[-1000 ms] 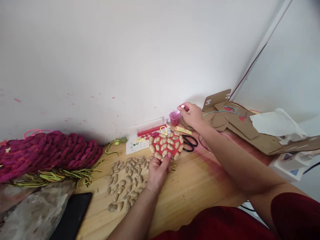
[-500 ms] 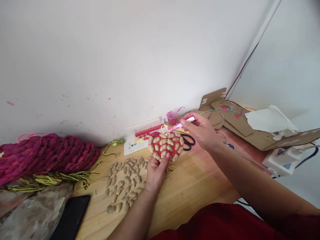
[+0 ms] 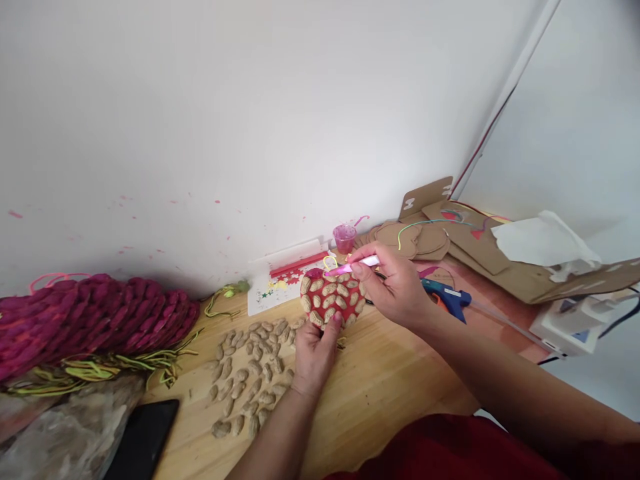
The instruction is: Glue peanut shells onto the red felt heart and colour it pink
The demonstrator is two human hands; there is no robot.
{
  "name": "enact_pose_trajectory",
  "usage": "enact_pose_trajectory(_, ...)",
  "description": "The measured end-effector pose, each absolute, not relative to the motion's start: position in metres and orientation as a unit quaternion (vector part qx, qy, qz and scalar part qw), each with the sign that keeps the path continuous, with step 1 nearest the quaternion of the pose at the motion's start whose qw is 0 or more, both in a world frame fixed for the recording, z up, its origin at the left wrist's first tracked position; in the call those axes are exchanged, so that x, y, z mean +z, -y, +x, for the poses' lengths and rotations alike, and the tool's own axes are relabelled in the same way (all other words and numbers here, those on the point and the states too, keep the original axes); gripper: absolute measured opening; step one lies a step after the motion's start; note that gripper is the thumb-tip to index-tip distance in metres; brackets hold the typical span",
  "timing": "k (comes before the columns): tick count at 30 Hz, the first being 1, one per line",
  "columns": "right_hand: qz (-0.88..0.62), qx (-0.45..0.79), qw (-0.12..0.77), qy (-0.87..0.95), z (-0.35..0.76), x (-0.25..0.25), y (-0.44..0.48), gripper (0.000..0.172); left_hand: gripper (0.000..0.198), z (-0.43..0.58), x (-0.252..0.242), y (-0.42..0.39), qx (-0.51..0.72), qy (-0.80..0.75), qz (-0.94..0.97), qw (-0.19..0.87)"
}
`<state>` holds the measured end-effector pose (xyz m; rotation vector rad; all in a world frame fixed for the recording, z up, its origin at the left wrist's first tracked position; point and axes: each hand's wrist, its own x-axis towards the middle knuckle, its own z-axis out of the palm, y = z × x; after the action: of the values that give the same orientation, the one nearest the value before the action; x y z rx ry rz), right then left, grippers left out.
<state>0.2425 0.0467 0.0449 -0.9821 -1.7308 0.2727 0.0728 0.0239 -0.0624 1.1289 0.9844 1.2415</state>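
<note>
My left hand [image 3: 315,350] grips the lower edge of a red craft piece [image 3: 334,298] covered with rows of peanuts, thumb on its front. A yellow cord loop [image 3: 330,262] stands at its top. In my right hand [image 3: 387,283] is a slim paintbrush [image 3: 357,265], white at the back and stained pink toward the front. The brush's tip is at the top edge of the piece, beside a magenta patch [image 3: 315,273]. Whether it touches a peanut is too small to tell. A plastic cup of pink paint [image 3: 345,237] stands just behind.
Loose peanuts [image 3: 255,368] lie on the wooden table [image 3: 350,407]. Magenta-painted pieces [image 3: 100,320] are stacked at left, above a plastic bag [image 3: 75,427] and a black flat object [image 3: 143,437]. At right are a blue glue gun [image 3: 450,298], cardboard [image 3: 480,247] and a white box [image 3: 567,327].
My right hand has lowered slightly, bringing the brush tip left and down along the piece's top edge. The blue glue gun shows more fully now. My left hand keeps its hold.
</note>
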Motion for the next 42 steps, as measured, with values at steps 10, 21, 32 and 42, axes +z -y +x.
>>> enact_pose_trajectory(10, -0.379, 0.013, 0.525, 0.762, 0.238, 0.046, -0.051, 0.006, 0.03, 0.072, -0.062, -0.024, 0.525, -0.431, 0.503, 0.535)
enact_pose_trajectory(21, -0.343, -0.033, 0.494, 0.798, 0.239, 0.038, -0.047, 0.012, 0.028, 0.071, -0.06, -0.023, 0.523, -0.438, 0.521, 0.513)
enact_pose_trajectory(32, -0.323, -0.046, 0.478, 0.816, 0.239, 0.029, -0.042, 0.013, 0.027, 0.071, -0.056, -0.022, 0.515, -0.45, 0.512, 0.519)
enact_pose_trajectory(42, -0.338, -0.038, 0.495, 0.799, 0.242, 0.038, -0.047, 0.012, 0.03, 0.073, -0.054, -0.023, 0.518, -0.463, 0.519, 0.498)
